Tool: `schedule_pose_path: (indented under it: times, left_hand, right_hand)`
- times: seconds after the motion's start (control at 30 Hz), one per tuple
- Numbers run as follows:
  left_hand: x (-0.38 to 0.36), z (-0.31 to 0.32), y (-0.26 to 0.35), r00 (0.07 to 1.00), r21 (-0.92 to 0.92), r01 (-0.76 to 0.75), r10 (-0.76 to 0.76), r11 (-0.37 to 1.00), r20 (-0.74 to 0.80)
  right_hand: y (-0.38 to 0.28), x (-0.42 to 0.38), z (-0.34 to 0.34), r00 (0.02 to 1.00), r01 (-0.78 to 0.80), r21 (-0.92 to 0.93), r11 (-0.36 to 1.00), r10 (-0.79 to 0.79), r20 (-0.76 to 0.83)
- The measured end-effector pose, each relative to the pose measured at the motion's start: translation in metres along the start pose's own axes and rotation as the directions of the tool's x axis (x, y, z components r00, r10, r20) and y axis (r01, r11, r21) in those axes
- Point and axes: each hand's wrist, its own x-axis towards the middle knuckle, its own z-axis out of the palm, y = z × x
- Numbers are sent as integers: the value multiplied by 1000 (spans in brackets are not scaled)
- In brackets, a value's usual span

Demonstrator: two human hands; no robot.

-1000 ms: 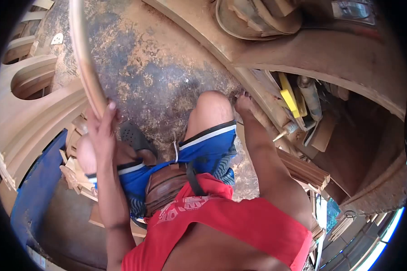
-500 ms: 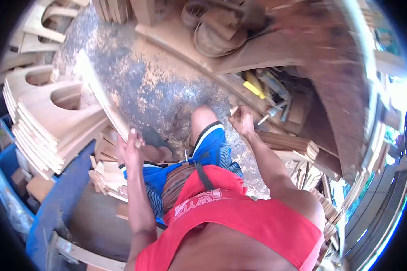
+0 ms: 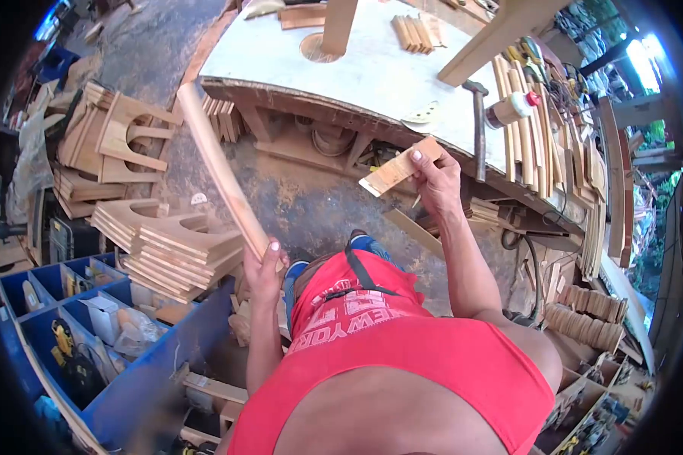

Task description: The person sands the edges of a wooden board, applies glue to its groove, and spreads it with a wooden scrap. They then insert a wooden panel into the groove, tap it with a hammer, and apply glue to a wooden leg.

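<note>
My left hand [image 3: 265,274] is closed around the lower end of a long wooden strip [image 3: 221,165], which slants up and to the left. In my right hand [image 3: 438,180] is a short flat wooden block [image 3: 396,170], pinched between thumb and fingers in front of the workbench [image 3: 341,83]. The two pieces of wood are apart. Stacked wooden panels with oval cutouts [image 3: 178,246] lie to the left of my left hand.
A hammer [image 3: 479,129] and a bottle with a red cap [image 3: 513,108] lie on the bench beside long wooden strips [image 3: 537,136]. At lower left is a blue compartment box [image 3: 148,375]. Curved wooden pieces [image 3: 588,315] are stacked at right.
The view has lifted from the floor and under-bench area to the benchtop. My right hand now holds the block up in plain view; my left hand still holds the long strip.
</note>
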Motion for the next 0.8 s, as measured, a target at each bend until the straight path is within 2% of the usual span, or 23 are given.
schedule_pose_path:
  times: [0.1,0.2,0.33,0.37,0.43,0.57,0.6,0.67,0.77,0.8]
  left_hand:
    - [12,23,24,995,20,20,-22,1000,92]
    - [25,47,35,989,-3,-6,7,1000,146]
    - [52,71,43,988,133,10,-31,991,150]
    - [63,77,46,988,178,14,-41,984,151]
    - [88,82,45,991,301,34,-72,953,115]
    - [141,91,18,993,278,90,-106,956,44]
    - [151,89,10,993,287,95,-110,953,39]
    - [169,84,-1,992,315,107,-122,943,29]
    - [194,90,4,990,376,142,-141,916,-28]
    - [210,90,3,989,347,147,-147,926,-26]
  right_hand:
    - [-17,-3,-5,1000,-3,71,997,1,29]
    - [-31,-9,-4,991,67,1,998,-67,112]
    - [-34,1,-14,989,88,-255,963,-54,137]
    - [-32,7,-19,996,58,-301,952,-33,88]
    - [-23,16,-30,998,59,-259,964,-50,42]
    - [-12,31,-54,999,22,-127,992,-28,-46]
    - [-8,33,-59,998,43,-34,998,-45,-34]
    - [-2,37,-66,998,33,22,999,-32,-49]
    - [-8,37,-62,997,18,30,999,-16,-79]
    - [-6,39,-60,996,16,29,999,-13,-85]
